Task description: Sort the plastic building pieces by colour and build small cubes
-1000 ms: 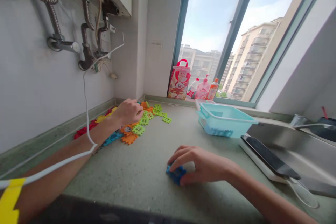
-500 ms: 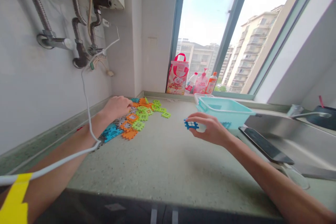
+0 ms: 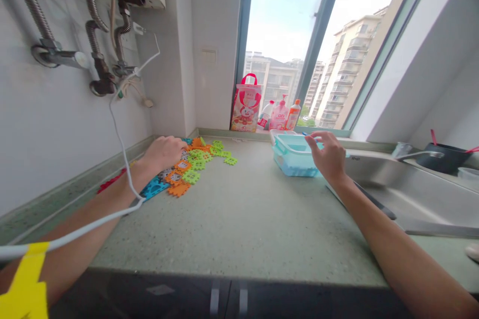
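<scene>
My right hand (image 3: 329, 154) is closed in a pinch on a blue interlocking plastic tile (image 3: 307, 134), of which only a thin edge shows. It is above the right part of a light turquoise plastic bin (image 3: 280, 157); through the bin wall, blue shapes show at the bottom. At the left, my left hand (image 3: 162, 152) rests curled at the back of a pile of interlocking tiles, its fingertips hidden. The pile has green tiles (image 3: 191, 176), orange tiles (image 3: 178, 189), blue tiles (image 3: 154, 188) and grey ones, with red tiles (image 3: 112, 181) behind my left forearm.
A white cable (image 3: 123, 144) crosses over my left forearm. A steel sink (image 3: 419, 199) lies right of the bin, a dark phone-like slab (image 3: 377, 204) at its edge. On the windowsill stand a pink bag (image 3: 246, 109) and several bottles (image 3: 279, 115). Metal pipes (image 3: 92, 35) line the left wall.
My right hand has moved right and up with the blue tile, from over the counter to above the bin. My left hand stays at the pile. The view has shifted slightly.
</scene>
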